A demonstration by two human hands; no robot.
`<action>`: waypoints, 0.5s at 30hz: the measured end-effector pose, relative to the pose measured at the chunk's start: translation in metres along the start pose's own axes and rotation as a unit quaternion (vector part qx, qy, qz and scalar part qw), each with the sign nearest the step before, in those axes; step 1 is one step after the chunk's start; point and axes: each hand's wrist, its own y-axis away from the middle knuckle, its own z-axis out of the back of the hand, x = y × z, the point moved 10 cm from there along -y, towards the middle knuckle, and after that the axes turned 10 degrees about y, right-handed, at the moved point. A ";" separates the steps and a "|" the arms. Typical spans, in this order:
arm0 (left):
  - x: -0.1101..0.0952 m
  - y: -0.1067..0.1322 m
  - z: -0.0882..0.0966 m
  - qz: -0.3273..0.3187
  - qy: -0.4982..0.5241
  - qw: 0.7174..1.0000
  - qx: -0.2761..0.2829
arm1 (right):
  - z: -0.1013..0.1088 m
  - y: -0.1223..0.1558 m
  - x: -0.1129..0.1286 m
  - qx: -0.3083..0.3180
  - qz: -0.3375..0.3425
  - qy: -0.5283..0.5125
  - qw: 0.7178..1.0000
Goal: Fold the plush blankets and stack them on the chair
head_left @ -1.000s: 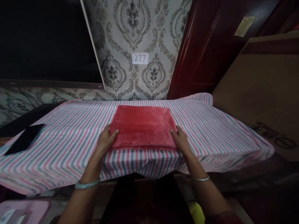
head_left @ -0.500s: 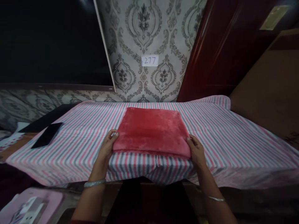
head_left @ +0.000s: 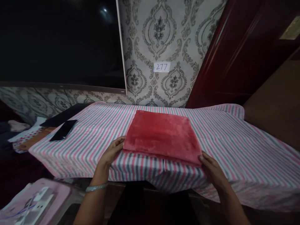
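A folded red plush towel (head_left: 161, 134) lies flat near the front edge of the striped tablecloth, its layers showing along the near fold. My left hand (head_left: 114, 150) pinches the towel's left side close to the near corner, thumb and forefinger at the edge. At the near right corner, my right hand (head_left: 212, 165) has its thumb on the cloth and its other fingers bent beside it. The undersides of both grips are hidden.
Pink, white and grey stripes cover the tablecloth (head_left: 103, 128). To the left lies a black phone (head_left: 63, 130). A dark television (head_left: 61, 43) stands behind, with a cardboard box (head_left: 276, 103) at right. A pink stool (head_left: 63, 190) holding a power strip is lower left.
The view has shifted, so most things sit farther right in it. My right hand has come down to the towel's near right corner. The towel stays folded.
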 end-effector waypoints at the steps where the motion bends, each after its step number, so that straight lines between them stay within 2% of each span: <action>1: -0.001 -0.001 0.000 -0.008 -0.003 1.000 0.012 | -0.002 0.001 0.001 0.010 -0.001 0.006 1.000; 5: -0.004 -0.006 0.001 -0.020 -0.072 0.996 0.040 | -0.004 0.001 0.010 0.019 0.008 0.040 0.999; 8: -0.004 -0.009 0.001 -0.023 -0.120 0.992 0.041 | -0.006 0.002 0.022 0.022 0.028 0.047 0.998; 11: -0.003 -0.011 0.003 -0.016 -0.080 0.997 0.011 | -0.006 0.003 0.022 0.006 0.012 0.010 1.000; 15: -0.001 -0.011 0.008 -0.006 0.014 0.999 -0.046 | -0.003 0.002 0.009 -0.036 -0.027 -0.056 0.997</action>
